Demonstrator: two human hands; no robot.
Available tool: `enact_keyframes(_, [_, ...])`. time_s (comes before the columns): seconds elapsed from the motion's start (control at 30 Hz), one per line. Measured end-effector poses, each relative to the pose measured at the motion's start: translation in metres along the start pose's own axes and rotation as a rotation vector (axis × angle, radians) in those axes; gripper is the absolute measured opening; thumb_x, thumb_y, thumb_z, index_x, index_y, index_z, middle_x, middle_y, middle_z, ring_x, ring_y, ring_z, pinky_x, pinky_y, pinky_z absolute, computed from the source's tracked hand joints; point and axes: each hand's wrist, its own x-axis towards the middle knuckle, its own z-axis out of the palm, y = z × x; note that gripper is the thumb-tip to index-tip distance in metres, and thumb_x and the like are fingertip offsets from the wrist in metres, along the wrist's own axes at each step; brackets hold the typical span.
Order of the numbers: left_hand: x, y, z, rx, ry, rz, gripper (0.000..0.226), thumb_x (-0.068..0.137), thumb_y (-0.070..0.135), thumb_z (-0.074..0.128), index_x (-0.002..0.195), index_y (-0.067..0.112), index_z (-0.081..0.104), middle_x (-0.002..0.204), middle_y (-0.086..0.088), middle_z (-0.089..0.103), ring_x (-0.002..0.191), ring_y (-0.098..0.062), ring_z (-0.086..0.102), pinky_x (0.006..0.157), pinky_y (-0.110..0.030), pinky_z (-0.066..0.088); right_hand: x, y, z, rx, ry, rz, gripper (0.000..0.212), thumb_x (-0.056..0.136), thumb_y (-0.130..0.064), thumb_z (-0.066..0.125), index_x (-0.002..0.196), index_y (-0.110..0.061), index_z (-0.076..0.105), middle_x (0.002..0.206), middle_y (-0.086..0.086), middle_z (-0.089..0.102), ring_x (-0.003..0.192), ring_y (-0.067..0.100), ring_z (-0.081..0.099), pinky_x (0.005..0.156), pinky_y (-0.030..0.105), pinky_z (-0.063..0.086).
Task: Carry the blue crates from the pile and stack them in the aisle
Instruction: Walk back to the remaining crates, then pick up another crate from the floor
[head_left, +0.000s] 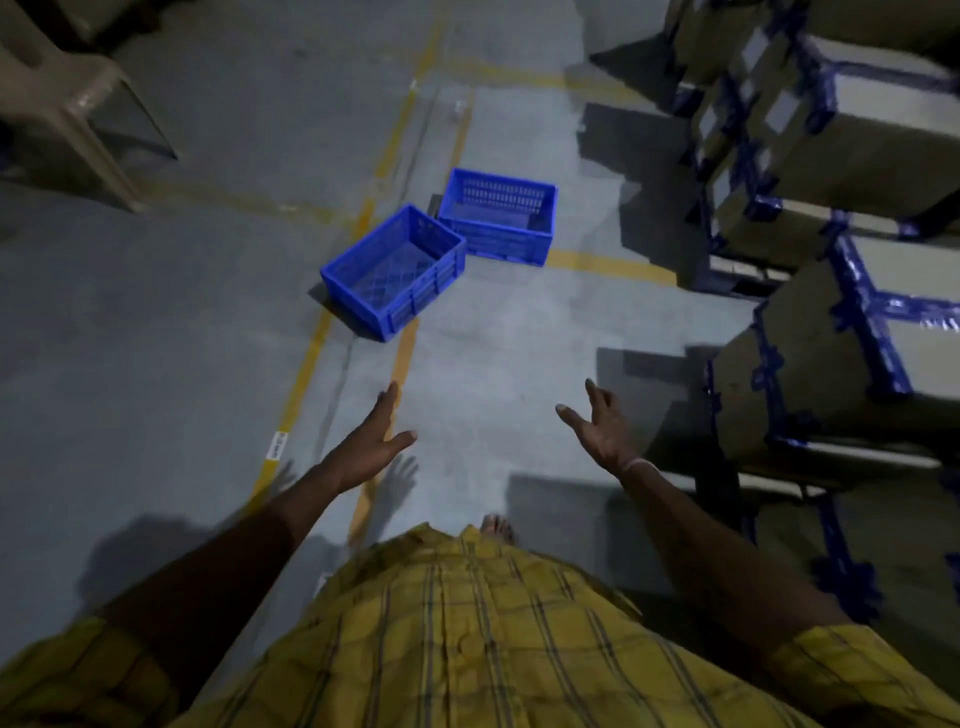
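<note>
Two empty blue crates rest on the grey concrete floor ahead of me, side by side and touching at a corner. The nearer crate (393, 271) sits turned at an angle over a yellow floor line. The farther crate (498, 215) lies just behind it to the right. My left hand (373, 437) and my right hand (602, 428) are stretched forward with fingers spread, holding nothing. Both hands hover well short of the crates, with bare floor between.
Stacked cardboard boxes bound with blue tape (831, 171) fill racks along the right side. A beige plastic chair (67, 104) stands at the far left. Yellow lines (304, 374) mark the floor. My bare foot (496, 527) shows below my yellow checked shirt.
</note>
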Motion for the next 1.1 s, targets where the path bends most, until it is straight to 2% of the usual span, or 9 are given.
enact_keyframes(0.23, [0.117, 0.057, -0.035, -0.077, 0.103, -0.059, 0.087, 0.097, 0.044, 0.062, 0.154, 0.056, -0.003, 0.17, 0.01, 0.005, 0.152, -0.016, 0.027, 0.119, -0.045, 0.034, 0.147, -0.068, -0.057, -0.071, -0.058, -0.111, 0.09, 0.084, -0.068, 0.056, 0.154, -0.02, 0.025, 0.157, 0.007, 0.025, 0.144, 0.027, 0.029, 0.119, 0.041, 0.025])
enact_keyframes(0.47, [0.239, 0.079, -0.086, -0.11, 0.161, -0.094, 0.087, 0.1, 0.039, 0.06, 0.159, 0.043, -0.003, 0.169, 0.006, 0.011, 0.152, -0.018, 0.026, 0.115, -0.039, 0.033, 0.301, -0.124, -0.063, -0.134, -0.094, -0.121, 0.087, 0.085, -0.064, 0.059, 0.153, -0.02, 0.028, 0.155, 0.009, 0.028, 0.144, 0.027, 0.031, 0.118, 0.04, 0.026])
enact_keyframes(0.63, [0.339, 0.073, -0.148, -0.139, 0.228, -0.133, 0.091, 0.097, 0.045, 0.063, 0.159, 0.045, -0.005, 0.169, 0.009, 0.012, 0.153, -0.021, 0.026, 0.118, -0.044, 0.034, 0.414, -0.183, -0.058, -0.199, -0.151, -0.137, 0.088, 0.084, -0.065, 0.059, 0.154, -0.021, 0.027, 0.156, 0.007, 0.026, 0.144, 0.026, 0.029, 0.119, 0.04, 0.025])
enact_keyframes(0.73, [0.386, 0.08, -0.183, -0.169, 0.243, -0.16, 0.091, 0.098, 0.037, 0.063, 0.16, 0.039, -0.004, 0.169, 0.007, 0.012, 0.152, -0.022, 0.027, 0.116, -0.044, 0.036, 0.472, -0.227, -0.06, -0.224, -0.186, -0.148, 0.088, 0.084, -0.065, 0.06, 0.154, -0.022, 0.027, 0.155, 0.007, 0.027, 0.144, 0.026, 0.03, 0.119, 0.041, 0.025])
enact_keyframes(0.83, [0.428, 0.087, -0.218, -0.178, 0.253, -0.183, 0.101, 0.087, 0.06, 0.064, 0.16, 0.041, -0.004, 0.168, 0.002, 0.022, 0.148, -0.024, 0.036, 0.115, -0.048, 0.039, 0.53, -0.275, -0.058, -0.25, -0.203, -0.204, 0.088, 0.085, -0.063, 0.06, 0.154, -0.021, 0.027, 0.157, 0.008, 0.026, 0.145, 0.027, 0.028, 0.119, 0.037, 0.023])
enact_keyframes(0.9, [0.447, 0.088, -0.234, -0.197, 0.263, -0.214, 0.1, 0.089, 0.057, 0.065, 0.161, 0.038, -0.003, 0.165, -0.004, 0.029, 0.146, -0.027, 0.039, 0.115, -0.05, 0.038, 0.558, -0.299, -0.054, -0.267, -0.242, -0.226, 0.087, 0.086, -0.062, 0.06, 0.155, -0.021, 0.024, 0.16, 0.007, 0.022, 0.147, 0.026, 0.023, 0.118, 0.037, 0.021])
enact_keyframes(0.93, [0.458, 0.083, -0.239, -0.222, 0.276, -0.195, 0.097, 0.092, 0.051, 0.065, 0.161, 0.035, -0.001, 0.165, -0.005, 0.028, 0.148, -0.027, 0.036, 0.118, -0.049, 0.035, 0.571, -0.31, -0.05, -0.27, -0.267, -0.234, 0.087, 0.087, -0.062, 0.059, 0.155, -0.022, 0.023, 0.161, 0.006, 0.019, 0.148, 0.025, 0.02, 0.119, 0.038, 0.02])
enact_keyframes(1.03, [0.487, 0.063, -0.258, -0.232, 0.341, -0.137, 0.11, 0.08, 0.072, 0.066, 0.161, 0.037, 0.001, 0.169, 0.01, 0.009, 0.156, -0.014, 0.015, 0.124, -0.05, 0.024, 0.613, -0.345, -0.037, -0.294, -0.33, -0.265, 0.088, 0.086, -0.062, 0.059, 0.155, -0.021, 0.023, 0.161, 0.005, 0.018, 0.148, 0.024, 0.02, 0.119, 0.039, 0.021])
enact_keyframes(1.1, [0.516, 0.021, -0.259, -0.246, 0.348, -0.129, 0.109, 0.083, 0.07, 0.064, 0.162, 0.029, 0.002, 0.17, 0.008, 0.005, 0.157, -0.013, 0.009, 0.125, -0.051, 0.02, 0.645, -0.361, -0.029, -0.322, -0.385, -0.286, 0.087, 0.088, -0.061, 0.058, 0.155, -0.02, 0.022, 0.161, 0.005, 0.018, 0.148, 0.023, 0.019, 0.119, 0.039, 0.021])
